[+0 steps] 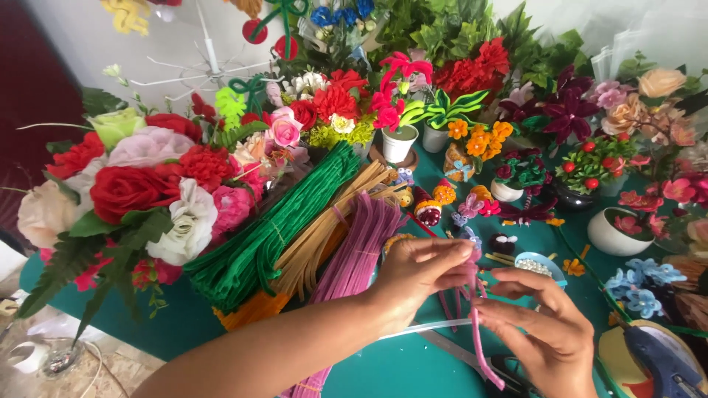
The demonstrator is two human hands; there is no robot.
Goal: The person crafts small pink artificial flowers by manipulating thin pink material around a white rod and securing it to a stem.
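Observation:
My left hand (417,276) pinches the top of a small bunch of pink pipe cleaners (472,302) above the green table (383,368). Just to the right of it, my right hand (549,332) has its fingers curled around one pink strand that hangs down toward the scissors (479,361). A white stem or wire (428,328) runs under both hands. Left of my hands lie bundles of pipe cleaners: mauve (354,254), tan (328,228), green (273,236) and orange (254,309).
Artificial flower bouquets (147,184) crowd the left and back. Small potted pipe-cleaner flowers (398,118) and little figures (428,206) stand in the middle. At right are white bowls (616,232), a bead dish (538,267), blue flowers (645,287) and a glue gun (664,361).

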